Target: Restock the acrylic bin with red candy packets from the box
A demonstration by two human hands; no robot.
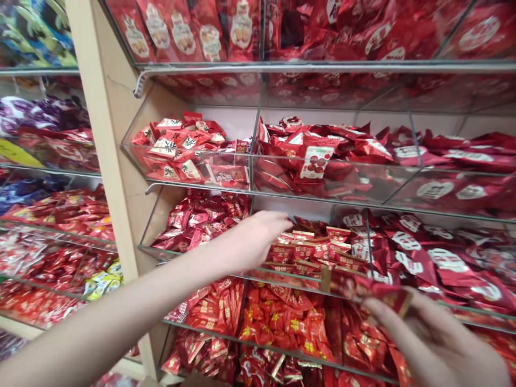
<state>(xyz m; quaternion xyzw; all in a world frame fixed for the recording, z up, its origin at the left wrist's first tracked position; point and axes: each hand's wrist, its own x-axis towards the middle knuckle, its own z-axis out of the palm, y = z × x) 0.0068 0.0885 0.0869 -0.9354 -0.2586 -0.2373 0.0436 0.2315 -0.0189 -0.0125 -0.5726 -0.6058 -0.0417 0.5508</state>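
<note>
My left hand (258, 236) reaches forward into a clear shelf bin (282, 277) filled with small red and gold wrapped snack packets (310, 252), its fingers resting on the packets at the bin's left part. Whether it grips one I cannot tell. My right hand (435, 338) is low at the right and holds a stack of the same red packets (366, 287) by one end, level with the bin's front edge.
Tiers of clear acrylic bins hold red wrapped sweets: one with white-labelled packets (177, 148), larger red bags (439, 263) at right. A beige upright post (108, 161) divides this shelving from another at left with multicoloured packets (60, 215).
</note>
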